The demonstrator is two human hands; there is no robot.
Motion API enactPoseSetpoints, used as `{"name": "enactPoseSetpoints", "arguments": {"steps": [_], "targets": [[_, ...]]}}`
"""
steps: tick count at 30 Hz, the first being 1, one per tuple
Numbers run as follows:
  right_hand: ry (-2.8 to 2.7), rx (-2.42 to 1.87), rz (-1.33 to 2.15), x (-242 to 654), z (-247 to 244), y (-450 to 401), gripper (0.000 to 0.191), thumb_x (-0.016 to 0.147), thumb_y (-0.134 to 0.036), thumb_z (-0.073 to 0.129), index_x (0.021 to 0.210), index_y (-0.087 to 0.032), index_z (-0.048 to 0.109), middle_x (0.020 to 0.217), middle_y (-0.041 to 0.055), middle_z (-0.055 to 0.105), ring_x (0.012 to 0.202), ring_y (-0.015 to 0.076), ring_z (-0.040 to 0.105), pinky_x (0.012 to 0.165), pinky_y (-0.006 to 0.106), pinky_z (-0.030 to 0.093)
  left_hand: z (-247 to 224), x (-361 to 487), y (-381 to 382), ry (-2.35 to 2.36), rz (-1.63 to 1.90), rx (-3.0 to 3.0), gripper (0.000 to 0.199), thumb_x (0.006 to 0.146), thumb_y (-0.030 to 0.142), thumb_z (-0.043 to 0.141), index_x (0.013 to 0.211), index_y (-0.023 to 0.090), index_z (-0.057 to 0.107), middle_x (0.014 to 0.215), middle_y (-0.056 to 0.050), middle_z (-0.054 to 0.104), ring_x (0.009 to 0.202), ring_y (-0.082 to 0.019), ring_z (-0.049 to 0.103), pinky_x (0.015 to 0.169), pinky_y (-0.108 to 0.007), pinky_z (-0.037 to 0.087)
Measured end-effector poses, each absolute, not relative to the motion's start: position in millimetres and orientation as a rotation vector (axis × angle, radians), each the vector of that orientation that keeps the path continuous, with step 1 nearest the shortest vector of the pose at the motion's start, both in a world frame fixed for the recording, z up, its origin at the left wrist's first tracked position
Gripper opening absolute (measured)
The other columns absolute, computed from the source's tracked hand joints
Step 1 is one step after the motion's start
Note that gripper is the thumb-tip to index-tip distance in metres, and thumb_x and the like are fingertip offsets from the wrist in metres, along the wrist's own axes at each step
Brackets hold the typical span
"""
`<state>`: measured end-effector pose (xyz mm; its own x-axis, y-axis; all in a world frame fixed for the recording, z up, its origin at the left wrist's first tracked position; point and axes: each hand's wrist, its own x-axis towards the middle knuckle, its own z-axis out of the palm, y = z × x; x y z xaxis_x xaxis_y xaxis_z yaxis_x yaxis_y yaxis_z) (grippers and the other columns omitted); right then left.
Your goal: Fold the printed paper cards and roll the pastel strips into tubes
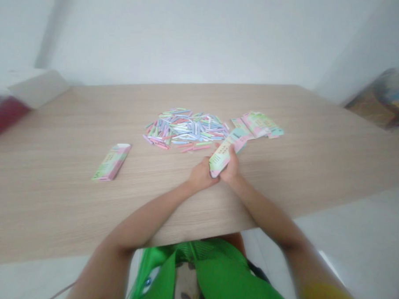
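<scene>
A printed green and pink carton [223, 156] is held tilted above the table, just in front of me. My right hand [231, 167] grips its right side, thumb lying on the printed face. At the near left end, my left hand [202, 175] is closed around the carton's edge; some of its fingers are hidden. A pile of small pastel sticks [187, 129] lies just beyond my hands, in pink, blue, green and white. To the right of the pile, more flat cartons [258, 124] lie overlapped. Another carton [112, 162], box-shaped, rests by itself on the left.
The wood-grain table [164, 209] has its near edge against my body and its far edge by a white wall. An open white box [40, 89] with something dark red beside it stands at the far left. A brown container [369, 108] sits beyond the right edge.
</scene>
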<state>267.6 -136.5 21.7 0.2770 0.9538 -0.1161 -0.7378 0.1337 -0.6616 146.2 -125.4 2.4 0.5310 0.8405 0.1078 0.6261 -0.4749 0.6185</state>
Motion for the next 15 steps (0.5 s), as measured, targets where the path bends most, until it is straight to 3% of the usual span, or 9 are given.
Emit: {"name": "enactPoseSetpoints", "arguments": {"steps": [3,5,10,15], "targets": [[-0.358,-0.651,1.309,280,27,-136,0.063,0.087,-0.075,0.040,0.094,-0.019,0.067,0.067,0.0010,0.063,0.059,0.0133,0.059,0.059,0.027,0.052,-2,142,-120,0.874,0.570,2.209,0.085,0.069,0.047,0.078,0.135,0.016,0.035,0.120,-0.018,0.064,0.103,-0.033,0.067,0.083,-0.042,0.052],[-0.377,-0.671,1.303,284,31,-136,0.064,0.084,-0.078,0.041,0.088,-0.019,0.066,0.065,0.0015,0.062,0.057,0.0140,0.058,0.056,0.028,0.052,-6,137,-113,0.610,0.632,2.105,0.087,0.069,0.047,0.078,0.137,0.015,0.034,0.129,-0.019,0.059,0.111,-0.031,0.063,0.091,-0.042,0.051],[-0.431,-0.782,1.336,285,42,-136,0.062,0.082,-0.080,0.046,0.079,-0.021,0.061,0.063,0.0023,0.062,0.053,0.0156,0.058,0.052,0.030,0.051,-6,128,-95,0.259,0.579,1.752,0.076,0.066,0.036,0.079,0.132,0.017,0.047,0.126,-0.017,0.062,0.116,-0.030,0.062,0.097,-0.043,0.050],[-0.471,-0.828,1.311,287,47,-139,0.071,0.078,-0.089,0.038,0.085,-0.021,0.061,0.059,0.0015,0.059,0.054,0.0176,0.059,0.051,0.031,0.051,2,129,-89,0.140,0.329,1.501,0.060,0.059,0.031,0.081,0.115,0.015,0.064,0.110,-0.015,0.072,0.106,-0.032,0.068,0.093,-0.044,0.052]]}}
